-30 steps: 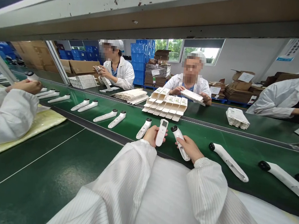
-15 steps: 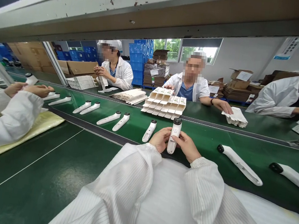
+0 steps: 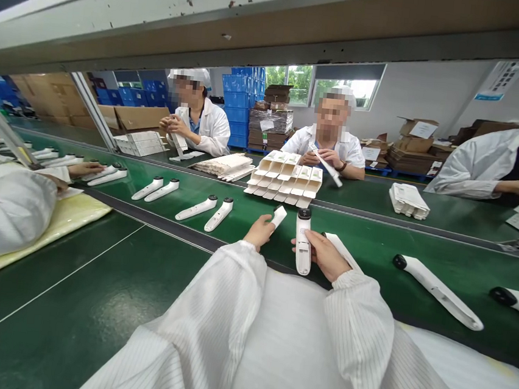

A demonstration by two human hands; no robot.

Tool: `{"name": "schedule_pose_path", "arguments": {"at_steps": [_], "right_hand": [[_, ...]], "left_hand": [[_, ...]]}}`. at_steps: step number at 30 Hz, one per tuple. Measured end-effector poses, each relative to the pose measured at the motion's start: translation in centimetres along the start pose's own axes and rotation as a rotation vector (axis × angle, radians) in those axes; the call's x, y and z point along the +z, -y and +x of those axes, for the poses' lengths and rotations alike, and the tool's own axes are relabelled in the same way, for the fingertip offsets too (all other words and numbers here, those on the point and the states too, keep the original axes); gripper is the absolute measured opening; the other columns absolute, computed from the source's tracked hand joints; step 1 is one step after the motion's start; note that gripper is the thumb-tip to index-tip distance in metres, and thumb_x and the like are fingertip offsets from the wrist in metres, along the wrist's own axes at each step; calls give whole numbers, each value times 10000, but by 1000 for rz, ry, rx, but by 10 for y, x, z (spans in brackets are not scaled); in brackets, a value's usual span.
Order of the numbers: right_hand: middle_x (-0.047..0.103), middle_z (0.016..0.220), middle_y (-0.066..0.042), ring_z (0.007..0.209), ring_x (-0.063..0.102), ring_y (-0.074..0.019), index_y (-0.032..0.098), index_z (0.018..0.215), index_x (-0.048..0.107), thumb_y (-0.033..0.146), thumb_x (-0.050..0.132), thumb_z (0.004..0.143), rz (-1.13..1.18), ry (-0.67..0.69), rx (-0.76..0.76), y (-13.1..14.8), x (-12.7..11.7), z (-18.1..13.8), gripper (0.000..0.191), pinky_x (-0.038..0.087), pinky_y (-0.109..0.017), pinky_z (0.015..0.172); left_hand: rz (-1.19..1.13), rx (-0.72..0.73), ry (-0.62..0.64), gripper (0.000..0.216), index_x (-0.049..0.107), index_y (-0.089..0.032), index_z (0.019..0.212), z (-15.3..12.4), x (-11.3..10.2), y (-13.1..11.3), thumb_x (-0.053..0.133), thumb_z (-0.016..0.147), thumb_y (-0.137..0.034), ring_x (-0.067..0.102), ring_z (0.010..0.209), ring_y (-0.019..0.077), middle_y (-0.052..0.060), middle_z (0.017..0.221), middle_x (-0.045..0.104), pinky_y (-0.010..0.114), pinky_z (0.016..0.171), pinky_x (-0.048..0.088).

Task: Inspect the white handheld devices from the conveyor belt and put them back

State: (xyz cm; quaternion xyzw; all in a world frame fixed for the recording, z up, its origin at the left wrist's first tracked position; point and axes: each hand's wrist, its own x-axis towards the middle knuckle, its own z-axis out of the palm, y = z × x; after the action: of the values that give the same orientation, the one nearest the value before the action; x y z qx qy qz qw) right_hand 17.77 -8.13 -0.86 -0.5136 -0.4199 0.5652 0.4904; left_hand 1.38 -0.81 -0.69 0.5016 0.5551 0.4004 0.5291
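Observation:
My left hand is closed on the end of a white handheld device that lies on the green conveyor belt. My right hand grips a second white device with a black round head, held upright just right of the first. A third white device lies on the belt behind my right hand, partly hidden by it. Both my sleeves are white and striped.
More white devices lie along the belt to the left and right. Open white cartons stand across the belt. Three people in white coats work opposite; a fourth person's sleeve is at my left over a yellow sheet. A shelf hangs overhead.
My left hand let go of the upright device and closed on the one lying to its left. My right hand alone keeps the upright device. The belt carried the devices rightward.

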Motion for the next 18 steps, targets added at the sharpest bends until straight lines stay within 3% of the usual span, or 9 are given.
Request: {"name": "schedule_pose_path", "arguments": {"at_steps": [2, 4, 7, 9, 11, 13, 15, 18], "right_hand": [[684, 872, -68, 726, 638, -198, 205, 812, 561, 422, 475, 836, -153, -67, 4, -3, -3, 3, 234, 490, -332, 687], [675, 897, -88, 798, 633, -231, 195, 849, 580, 381, 506, 809, -434, -154, -25, -7, -7, 7, 204, 475, -364, 745], [626, 1060, -140, 967, 588, -283, 167, 1008, 597, 280, 514, 782, -851, -278, -153, -11, -12, 11, 266, 423, -419, 863], [575, 1162, -161, 1062, 539, -294, 150, 1085, 586, 244, 478, 790, -949, -342, -301, -10, -12, 10, 329, 382, -433, 926], [577, 1151, -147, 1064, 533, -277, 154, 1079, 595, 284, 459, 811, -883, -350, -436, -9, -8, 9, 328, 376, -423, 945], [613, 1072, -111, 964, 579, -244, 177, 1051, 602, 380, 491, 805, -679, -276, -465, -7, -3, 9, 337, 422, -399, 896], [641, 980, -75, 852, 608, -214, 196, 1039, 593, 439, 571, 746, -408, -162, -385, -5, 2, 8, 381, 472, -371, 814], [652, 920, -45, 843, 604, -203, 202, 1016, 588, 436, 674, 655, -71, -42, -250, -2, 6, 6, 439, 494, -345, 760]], "left_hand": [[-351, -143, 116, 330, 560, -123, 1043, -3, 4, -4, 466, 727, -148, 607, 803, 199, 120, 943, 631, 231, 502, 404], [-559, -226, 237, 291, 576, -86, 982, -8, 10, -7, 412, 756, -169, 586, 654, 168, 127, 847, 634, 216, 409, 345], [-608, -247, 300, 291, 595, -76, 931, -16, 19, -10, 400, 830, -267, 520, 513, 127, 105, 741, 624, 204, 362, 303], [-580, -247, 304, 310, 603, -88, 914, -21, 26, -10, 430, 852, -337, 505, 498, 109, 82, 718, 615, 195, 362, 296], [-572, -254, 305, 274, 603, -111, 911, -25, 32, -8, 514, 828, -356, 523, 532, 100, 58, 720, 609, 189, 396, 327], [-601, -213, 308, 225, 596, -140, 922, -28, 37, -6, 616, 772, -305, 555, 588, 102, 35, 733, 609, 190, 478, 391], [-636, -146, 322, 223, 588, -157, 931, -30, 39, -6, 656, 730, -225, 581, 650, 113, 27, 757, 615, 209, 585, 441], [-600, -107, 329, 177, 585, -163, 922, -29, 37, -7, 600, 752, -206, 590, 713, 131, 35, 793, 618, 241, 659, 456]]}}
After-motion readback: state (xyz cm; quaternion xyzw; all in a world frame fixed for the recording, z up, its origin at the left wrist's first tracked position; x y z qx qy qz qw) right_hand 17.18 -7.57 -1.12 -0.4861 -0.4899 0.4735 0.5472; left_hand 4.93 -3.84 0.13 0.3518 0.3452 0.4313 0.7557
